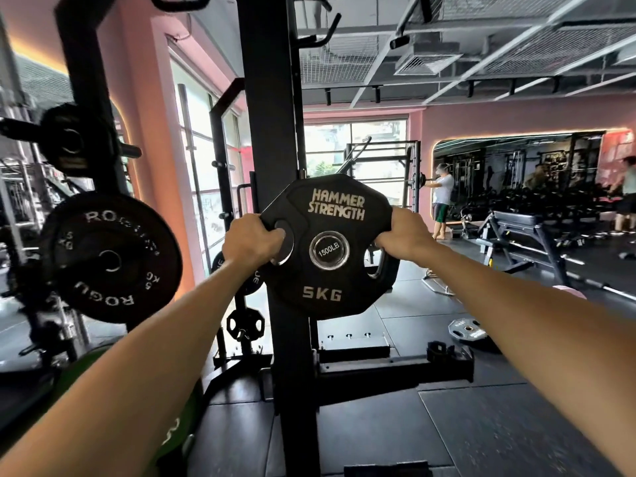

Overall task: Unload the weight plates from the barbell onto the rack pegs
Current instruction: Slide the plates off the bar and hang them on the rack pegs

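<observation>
A black "Hammer Strength" 5 kg plate (330, 270) sits on a steel sleeve end (329, 250) marked 1500LB, which pokes through its centre hole. My left hand (253, 241) grips the plate's left edge, fingers curled into a grip slot. My right hand (404, 232) grips the right edge through the opposite slot. The plate hangs in front of the black rack upright (272, 139). At the left, a round black Rogue 5 kg plate (110, 258) hangs on a peg, and a smaller dark plate (69, 139) sits on a bar above it.
A small black plate (245, 324) hangs on a low peg by the upright. Another plate (468, 329) lies flat on the floor mats at the right. A bench (516, 232) and people stand at the far right. The rack's base frame (395, 370) lies below.
</observation>
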Motion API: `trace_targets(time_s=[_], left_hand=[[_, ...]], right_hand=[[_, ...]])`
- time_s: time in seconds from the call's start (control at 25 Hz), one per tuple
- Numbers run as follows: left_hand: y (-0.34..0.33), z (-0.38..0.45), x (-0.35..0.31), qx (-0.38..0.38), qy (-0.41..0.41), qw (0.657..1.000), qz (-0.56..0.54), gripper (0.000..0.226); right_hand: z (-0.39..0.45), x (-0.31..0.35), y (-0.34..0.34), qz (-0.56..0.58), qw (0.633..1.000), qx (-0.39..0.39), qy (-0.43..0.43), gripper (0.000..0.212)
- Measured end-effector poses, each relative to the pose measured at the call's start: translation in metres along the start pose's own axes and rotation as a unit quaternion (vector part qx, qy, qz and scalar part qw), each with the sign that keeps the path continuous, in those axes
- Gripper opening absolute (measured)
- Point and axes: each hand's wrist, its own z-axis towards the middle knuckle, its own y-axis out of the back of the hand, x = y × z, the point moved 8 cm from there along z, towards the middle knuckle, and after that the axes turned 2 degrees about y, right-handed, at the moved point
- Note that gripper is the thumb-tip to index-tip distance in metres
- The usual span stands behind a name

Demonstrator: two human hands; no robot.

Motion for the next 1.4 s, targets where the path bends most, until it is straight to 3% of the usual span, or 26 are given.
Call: trace_targets(time_s=[0.2, 0.48, 0.68, 0.92, 1.04, 1.08, 1.16, 1.4], left_hand=[[0.054, -0.039, 0.001, -0.007, 0.019, 1.0, 0.007, 0.025], [0.155, -0.055, 0.043, -0.046, 0.049, 0.995, 0.069, 0.029], [0.248, -0.06, 0.121, -0.079, 0.07, 0.989, 0.1, 0.029], [0.373, -0.058, 0.235, -0.111, 0.106, 0.975, 0.161, 0.045], [0.43, -0.053, 0.282, -0.127, 0.116, 0.967, 0.186, 0.039], [0.449, -0.05, 0.299, -0.13, 0.122, 0.965, 0.192, 0.035], [0.479, -0.042, 0.332, -0.135, 0.132, 0.962, 0.198, 0.031], [0.526, -0.018, 0.417, -0.15, 0.163, 0.955, 0.197, 0.028]], right_hand=[[-0.036, 0.036, 0.021, -0.009, 1.0, 0.008, 0.023, 0.023], [-0.058, 0.13, -0.002, 0.012, 0.995, 0.037, 0.09, 0.019], [-0.084, 0.23, -0.063, 0.027, 0.988, 0.065, 0.134, 0.012], [-0.12, 0.367, -0.16, 0.089, 0.976, 0.102, 0.17, 0.013], [-0.135, 0.435, -0.202, 0.098, 0.97, 0.114, 0.19, 0.007], [-0.138, 0.457, -0.217, 0.104, 0.968, 0.121, 0.195, 0.015], [-0.139, 0.497, -0.244, 0.115, 0.963, 0.121, 0.213, 0.022], [-0.126, 0.58, -0.328, 0.139, 0.947, 0.14, 0.253, 0.015]])
